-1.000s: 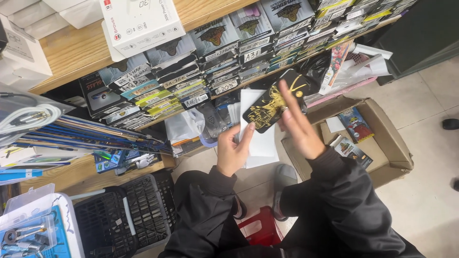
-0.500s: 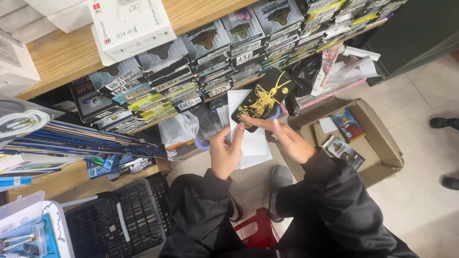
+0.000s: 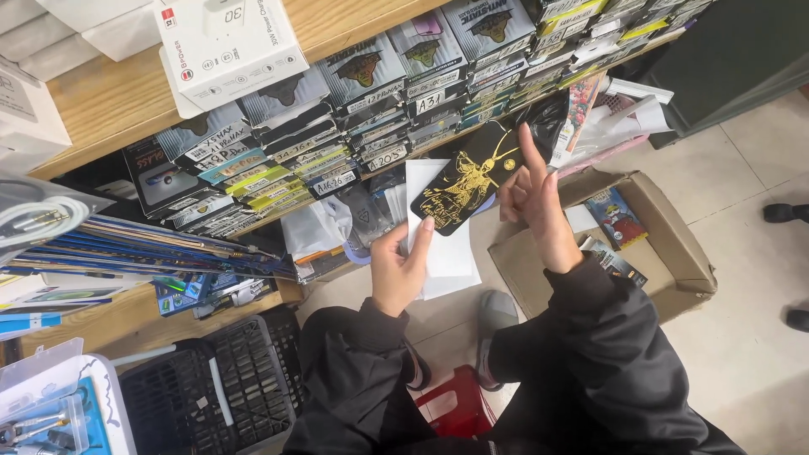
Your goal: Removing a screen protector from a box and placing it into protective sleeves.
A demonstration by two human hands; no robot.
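My left hand (image 3: 398,268) holds a white sheet or sleeve (image 3: 440,244) by its lower left, thumb up against the bottom corner of a black phone case with a gold figure (image 3: 468,177). My right hand (image 3: 533,206) grips that case at its right edge, with the index finger stretched upward. The case lies tilted over the top of the white sheet. Both sleeves are black.
Rows of packaged phone cases (image 3: 337,118) fill the wooden shelf (image 3: 126,101) ahead. An open cardboard box (image 3: 666,244) with more items sits on the floor at right. A black plastic basket (image 3: 211,396) stands lower left, a red stool (image 3: 455,409) under me. Another person's shoes (image 3: 788,212) are at the right edge.
The view shifted slightly. My right hand slid to the case's right edge and raised its index finger; the case tilted more over the white sheet.
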